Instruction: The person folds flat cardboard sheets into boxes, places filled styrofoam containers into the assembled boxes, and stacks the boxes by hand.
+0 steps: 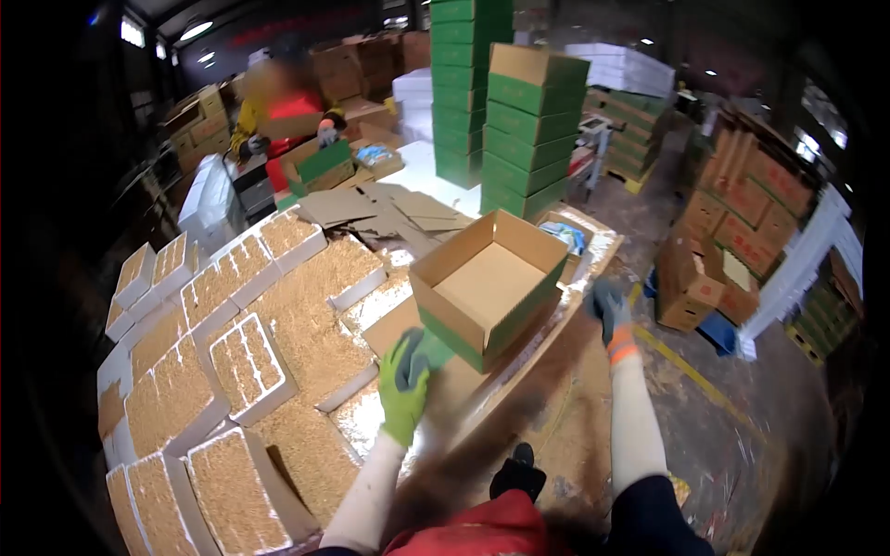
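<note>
Dim warehouse point(640, 236), littered worktable point(601, 255), open carton point(489, 285), gloved hands point(405, 378) point(608, 313) either side

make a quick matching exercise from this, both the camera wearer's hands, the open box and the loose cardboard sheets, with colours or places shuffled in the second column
Column one
1. Left hand
2. Right hand
3. Open box
4. Loose cardboard sheets

Column two
A. Brown inside, green low on the outside
B. Gloved in grey, with orange at the wrist
C. Piled flat, farther from the wearer
D. Gloved in yellow-green and grey

Pairs: 1-D, 2-B, 3-A, 4-C
</note>
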Tool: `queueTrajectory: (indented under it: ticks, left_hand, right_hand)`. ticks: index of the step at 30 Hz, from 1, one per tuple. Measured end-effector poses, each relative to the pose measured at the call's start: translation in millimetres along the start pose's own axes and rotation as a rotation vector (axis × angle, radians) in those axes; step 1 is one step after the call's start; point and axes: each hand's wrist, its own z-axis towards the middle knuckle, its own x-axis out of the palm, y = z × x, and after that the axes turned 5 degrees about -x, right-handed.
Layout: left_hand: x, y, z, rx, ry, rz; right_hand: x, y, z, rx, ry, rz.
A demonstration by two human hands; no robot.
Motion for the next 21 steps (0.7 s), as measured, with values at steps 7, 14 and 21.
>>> queueTrajectory:
  ticks: [7,14,21]
  left_hand:
    - [121.8,11.5,75.4,0.083,-0.042,0.812]
    - [147.9,84.3,51.2,-0.756,-0.480,-0.299]
    - [134.2,2.1,122.0,-0.489,-0.308,-0.561]
  right_hand:
    - [85.7,-98.0,194.2,0.143,0.903,-0.501]
    - [106.0,-57.0,158.0,0.088,0.983,-0.530]
    - [125.6,14.7,223.0,0.205,0.976,0.033]
